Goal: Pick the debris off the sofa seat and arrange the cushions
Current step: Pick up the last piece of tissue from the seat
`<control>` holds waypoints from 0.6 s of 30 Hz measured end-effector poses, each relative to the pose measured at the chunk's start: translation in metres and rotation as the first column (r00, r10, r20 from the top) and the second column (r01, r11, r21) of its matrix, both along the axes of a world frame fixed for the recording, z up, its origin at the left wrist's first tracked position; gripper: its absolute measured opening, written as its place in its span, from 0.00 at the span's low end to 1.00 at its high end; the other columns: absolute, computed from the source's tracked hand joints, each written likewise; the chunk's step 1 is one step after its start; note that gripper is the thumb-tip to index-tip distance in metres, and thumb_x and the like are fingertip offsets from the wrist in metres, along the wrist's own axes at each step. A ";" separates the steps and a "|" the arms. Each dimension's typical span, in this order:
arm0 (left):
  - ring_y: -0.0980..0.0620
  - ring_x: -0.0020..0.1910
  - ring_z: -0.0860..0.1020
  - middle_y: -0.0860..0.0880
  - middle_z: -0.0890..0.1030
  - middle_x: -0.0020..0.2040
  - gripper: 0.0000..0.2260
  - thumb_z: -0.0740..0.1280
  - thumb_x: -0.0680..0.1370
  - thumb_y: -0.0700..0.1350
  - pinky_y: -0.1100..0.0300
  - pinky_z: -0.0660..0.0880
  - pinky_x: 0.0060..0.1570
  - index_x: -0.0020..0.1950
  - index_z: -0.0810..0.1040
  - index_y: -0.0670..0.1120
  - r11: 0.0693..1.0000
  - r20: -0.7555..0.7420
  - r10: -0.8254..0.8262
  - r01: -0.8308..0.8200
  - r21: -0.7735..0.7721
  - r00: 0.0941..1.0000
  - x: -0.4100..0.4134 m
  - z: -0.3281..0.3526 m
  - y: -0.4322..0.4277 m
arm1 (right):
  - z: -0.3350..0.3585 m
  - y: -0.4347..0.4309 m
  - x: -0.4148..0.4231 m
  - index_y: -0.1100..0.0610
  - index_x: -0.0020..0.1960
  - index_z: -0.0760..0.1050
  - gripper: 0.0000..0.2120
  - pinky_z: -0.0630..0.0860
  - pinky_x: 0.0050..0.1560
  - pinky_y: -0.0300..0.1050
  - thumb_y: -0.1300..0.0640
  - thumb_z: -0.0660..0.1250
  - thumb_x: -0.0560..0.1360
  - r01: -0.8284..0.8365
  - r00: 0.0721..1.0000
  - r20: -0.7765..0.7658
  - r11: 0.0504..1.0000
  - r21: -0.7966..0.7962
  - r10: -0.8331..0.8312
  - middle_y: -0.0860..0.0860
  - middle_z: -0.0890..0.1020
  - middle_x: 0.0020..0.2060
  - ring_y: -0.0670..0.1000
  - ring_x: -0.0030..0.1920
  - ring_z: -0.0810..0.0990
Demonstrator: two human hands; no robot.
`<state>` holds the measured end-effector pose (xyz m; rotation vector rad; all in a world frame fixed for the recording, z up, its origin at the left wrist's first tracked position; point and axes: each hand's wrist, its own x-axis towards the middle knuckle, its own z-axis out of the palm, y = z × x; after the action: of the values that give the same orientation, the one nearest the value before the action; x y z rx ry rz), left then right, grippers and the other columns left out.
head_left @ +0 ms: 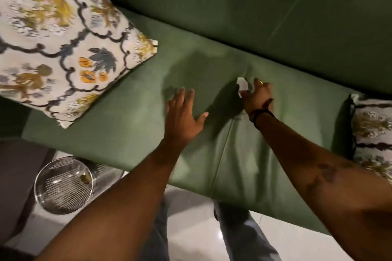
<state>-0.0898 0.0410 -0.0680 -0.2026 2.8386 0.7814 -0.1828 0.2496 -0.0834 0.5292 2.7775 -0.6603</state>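
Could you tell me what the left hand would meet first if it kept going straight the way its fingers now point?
Probably the green seat cushion, over which the left hand lies spread, then the sofa backrest beyond. Nothing else lies in that line; depth is uncertain.

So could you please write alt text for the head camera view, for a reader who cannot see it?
A person's right hand pinches a small white scrap of paper at the seam of a green sofa seat, while the left hand lies flat, fingers spread, beside it. Patterned cushions sit at the left and right ends; a mesh bin stands on the floor.
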 end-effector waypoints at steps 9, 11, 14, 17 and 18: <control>0.37 0.78 0.50 0.40 0.50 0.80 0.45 0.63 0.70 0.71 0.31 0.52 0.72 0.78 0.52 0.49 0.970 0.172 -0.113 0.146 -0.194 0.979 0.010 -0.060 0.017 | -0.047 0.003 -0.012 0.57 0.51 0.82 0.13 0.76 0.53 0.42 0.51 0.62 0.80 -0.115 0.990 -0.107 0.975 -0.188 0.096 0.56 0.81 0.50 0.53 0.47 0.82; 0.38 0.78 0.52 0.40 0.51 0.80 0.45 0.63 0.70 0.72 0.31 0.52 0.72 0.78 0.54 0.49 0.972 0.156 -0.115 0.144 -0.186 0.981 0.009 -0.060 0.014 | -0.041 0.004 -0.005 0.56 0.50 0.82 0.13 0.77 0.50 0.42 0.50 0.63 0.79 -0.104 0.991 -0.102 0.968 -0.228 0.082 0.54 0.82 0.47 0.51 0.46 0.82; 0.38 0.78 0.54 0.39 0.53 0.80 0.42 0.65 0.71 0.68 0.33 0.53 0.73 0.77 0.57 0.46 0.983 0.142 -0.096 0.117 -0.143 0.985 0.014 -0.053 0.008 | -0.024 -0.016 0.016 0.60 0.44 0.81 0.15 0.76 0.44 0.43 0.51 0.61 0.80 -0.168 0.971 -0.190 0.977 -0.129 0.142 0.54 0.79 0.41 0.53 0.39 0.80; 0.38 0.76 0.59 0.38 0.58 0.79 0.37 0.67 0.73 0.63 0.38 0.54 0.74 0.75 0.63 0.44 0.997 0.080 0.022 -0.016 -0.079 0.997 0.038 -0.043 -0.013 | -0.002 -0.068 0.049 0.63 0.39 0.80 0.13 0.77 0.41 0.49 0.58 0.64 0.79 -0.315 0.923 -0.276 0.939 -0.139 0.269 0.61 0.81 0.38 0.59 0.38 0.80; 0.38 0.75 0.61 0.38 0.59 0.78 0.36 0.67 0.73 0.63 0.38 0.54 0.74 0.74 0.63 0.44 0.994 0.072 0.079 -0.074 -0.079 0.994 0.052 -0.040 -0.029 | 0.004 -0.094 0.063 0.63 0.40 0.80 0.10 0.77 0.41 0.50 0.60 0.66 0.78 -0.353 0.912 -0.280 0.920 -0.170 0.298 0.62 0.82 0.38 0.60 0.39 0.80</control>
<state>-0.0382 0.0123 -0.1084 -0.3463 2.8066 0.6657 -0.1196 0.1554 -0.0796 -0.0740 2.8669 -0.9905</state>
